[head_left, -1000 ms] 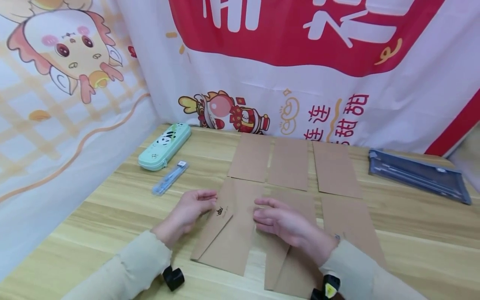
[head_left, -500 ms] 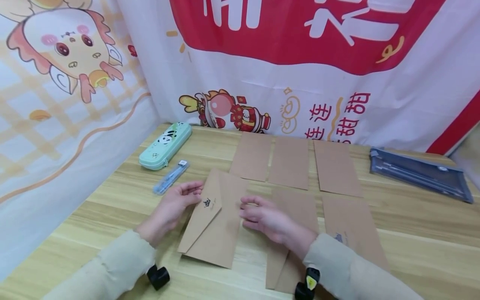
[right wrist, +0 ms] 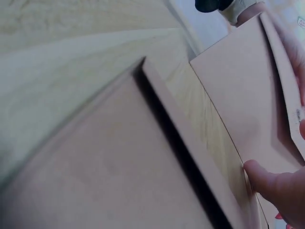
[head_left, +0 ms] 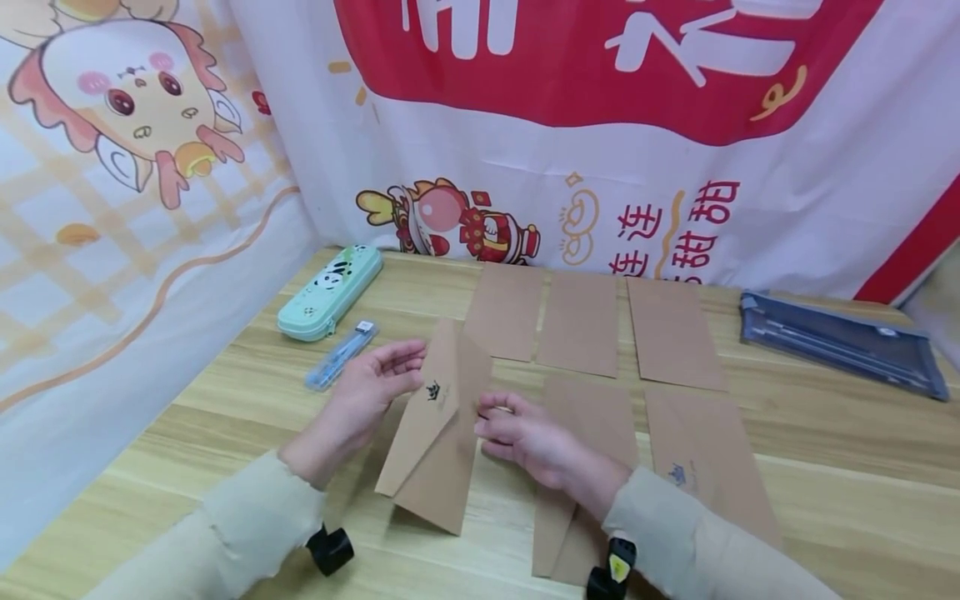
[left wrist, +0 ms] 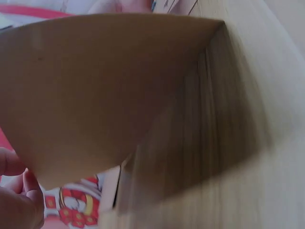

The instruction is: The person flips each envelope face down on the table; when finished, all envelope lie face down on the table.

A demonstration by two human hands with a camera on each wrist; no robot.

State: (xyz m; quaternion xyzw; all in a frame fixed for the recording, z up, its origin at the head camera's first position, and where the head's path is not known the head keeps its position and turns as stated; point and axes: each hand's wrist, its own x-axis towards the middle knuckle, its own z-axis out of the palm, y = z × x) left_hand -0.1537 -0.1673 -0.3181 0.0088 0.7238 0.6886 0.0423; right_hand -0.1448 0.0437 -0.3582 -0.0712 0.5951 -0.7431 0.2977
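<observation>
A brown envelope [head_left: 431, 433] with a crown print on its pointed flap is tilted up off the table between both hands. The left hand [head_left: 363, 408] pinches its upper left edge; in the left wrist view, the fingers of that hand [left wrist: 19, 195] are at a corner of the raised envelope [left wrist: 90, 95]. At the opposite edge, the right hand [head_left: 532, 446] holds on with curled fingers, its thumb against the envelope [right wrist: 228, 90] in the right wrist view. Part of another envelope [head_left: 588, 417] is hidden under the right forearm.
Three brown envelopes lie along the back, including one at the middle [head_left: 577, 323]. Another envelope [head_left: 708, 458] lies at the right. A mint pencil case [head_left: 330, 292] and a small clear blue case [head_left: 341, 357] are at the left, a dark translucent pouch [head_left: 840, 343] far right.
The crown-printed envelope, flat on the table a second ago, has come up off it and shifted left, its lower end now tilting more. Both hands have moved with it.
</observation>
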